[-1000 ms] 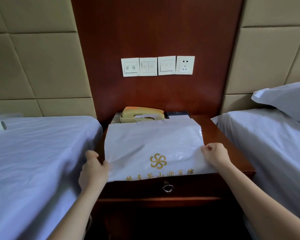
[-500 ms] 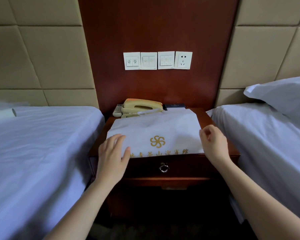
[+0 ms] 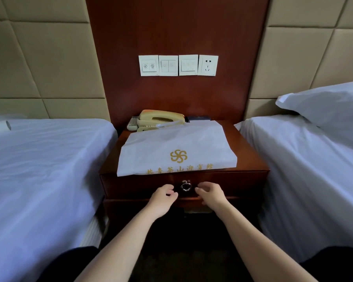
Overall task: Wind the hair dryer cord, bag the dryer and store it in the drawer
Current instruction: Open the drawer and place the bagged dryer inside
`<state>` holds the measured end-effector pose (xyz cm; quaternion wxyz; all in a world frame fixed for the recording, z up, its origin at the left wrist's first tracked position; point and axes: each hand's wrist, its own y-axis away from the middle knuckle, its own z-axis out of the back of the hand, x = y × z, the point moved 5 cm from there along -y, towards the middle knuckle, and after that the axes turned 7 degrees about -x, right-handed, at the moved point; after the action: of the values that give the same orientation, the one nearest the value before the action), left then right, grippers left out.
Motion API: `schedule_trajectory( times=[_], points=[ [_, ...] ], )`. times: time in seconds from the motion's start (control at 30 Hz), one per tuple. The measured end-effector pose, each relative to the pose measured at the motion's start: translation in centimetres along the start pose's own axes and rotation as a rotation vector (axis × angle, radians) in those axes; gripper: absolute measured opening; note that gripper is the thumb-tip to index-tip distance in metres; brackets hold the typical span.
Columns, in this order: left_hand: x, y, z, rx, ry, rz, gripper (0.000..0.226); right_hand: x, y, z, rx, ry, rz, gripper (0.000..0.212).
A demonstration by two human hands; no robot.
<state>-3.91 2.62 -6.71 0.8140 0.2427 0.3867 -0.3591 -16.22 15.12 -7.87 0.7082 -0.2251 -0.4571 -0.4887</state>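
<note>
The left hand (image 3: 162,200) hovers just beside the small silver metal ring pull (image 3: 186,187) on the dark red-brown wooden drawer front (image 3: 130,185), its grip loosely curled and holding nothing. Above the ring, the white soft bag with a gold pinwheel logo and gold lettering (image 3: 177,151) lies on the dark red-brown wooden bedside table (image 3: 251,157), its front edge drooping over the closed drawer. Whether the dryer is inside cannot be seen; the bag humps gently in the middle. It looks limp and light itself, likely lumpy and shifting with a dryer in it, so it is best lifted from underneath with both palms. The ring is small and stiff, a two-finger pinch. The right hand (image 3: 211,195) is just right of the ring, grip half-curled and empty
</note>
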Motion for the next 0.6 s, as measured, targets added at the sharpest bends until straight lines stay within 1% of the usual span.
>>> schedule_trajectory(
  times=[0.1,0.2,0.27,0.3,0.4,0.5,0.57,0.6],
  points=[
    [-0.3,-0.6,-1.4,-0.019,0.101,0.035,0.04,-0.3,-0.8,-1.8,-0.045,-0.092,-0.042,0.023],
    [-0.6,-0.9,-2.5,-0.05,0.162,0.02,0.036,-0.2,-1.0,-3.1,-0.091,-0.173,-0.056,0.016],
    [-0.4,-0.9,-2.5,-0.092,0.187,0.003,0.034,0.0,-0.9,-3.7,-0.097,-0.223,-0.031,0.026],
    [-0.1,-0.8,-2.1,-0.141,0.173,-0.023,0.033,0.0,-0.8,-4.0,-0.088,-0.238,-0.018,0.03],
    [0.3,0.2,-0.2,-0.362,0.083,-0.21,0.029,0.0,-0.5,-4.1,-0.061,-0.256,-0.026,0.032],
    [0.2,1.6,1.9,-0.451,-0.021,-0.421,0.037,0.2,-0.5,-3.7,-0.05,-0.246,-0.036,0.031],
    [0.5,2.1,3.1,-0.502,-0.231,-0.515,0.044,0.4,-0.2,-3.3,-0.012,-0.23,-0.056,0.03],
    [0.7,2.3,3.5,-0.504,-0.355,-0.528,0.05,0.5,0.2,-3.0,0.01,-0.213,-0.07,0.029]
  ],
)
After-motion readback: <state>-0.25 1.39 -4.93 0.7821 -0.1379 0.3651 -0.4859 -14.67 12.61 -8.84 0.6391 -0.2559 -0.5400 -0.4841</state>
